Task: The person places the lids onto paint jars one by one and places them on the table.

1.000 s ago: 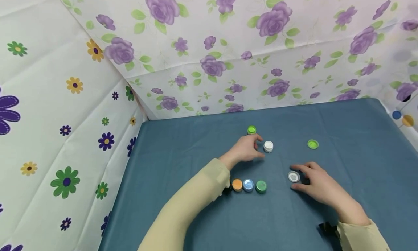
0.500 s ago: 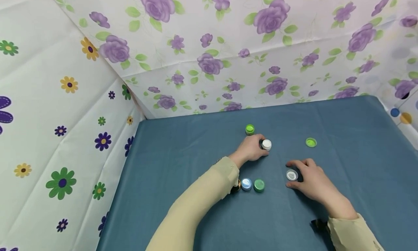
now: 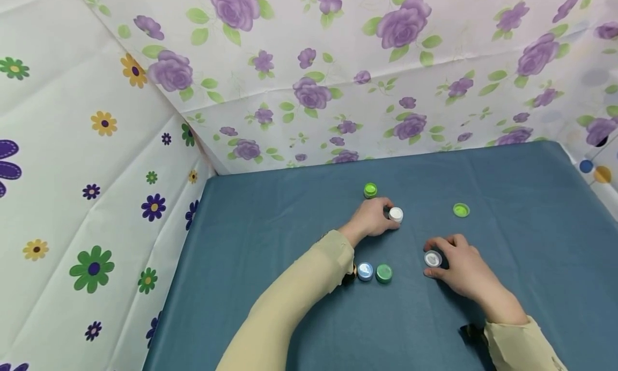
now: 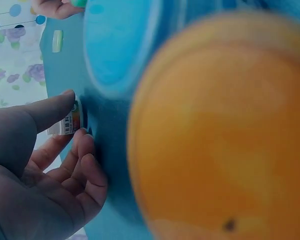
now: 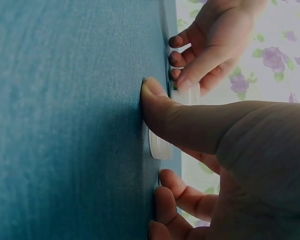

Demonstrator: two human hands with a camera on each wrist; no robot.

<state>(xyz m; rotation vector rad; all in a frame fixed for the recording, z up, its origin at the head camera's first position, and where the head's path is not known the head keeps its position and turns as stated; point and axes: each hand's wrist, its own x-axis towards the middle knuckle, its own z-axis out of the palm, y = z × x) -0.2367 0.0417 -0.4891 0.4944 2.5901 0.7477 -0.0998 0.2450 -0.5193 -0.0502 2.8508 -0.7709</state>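
My left hand pinches a small white paint jar between thumb and fingers at the back middle of the table. In the left wrist view, a barcode label shows on the jar's side. My right hand curls thumb and fingers round a round white lid, which lies on the cloth with its hollow side up. The right wrist view shows the lid's rim edge-on, partly hidden behind the thumb. An opened light green jar stands just behind my left hand.
A light green lid lies at the back right. Nearer me stand a blue jar and a dark green jar. An orange jar beside them is mostly hidden by my left sleeve in the head view. Flowered cloths border the blue tablecloth.
My left hand has moved right onto the white jar and closed round it. My right hand has brought its fingers further round the white lid. The head view has shifted slightly.
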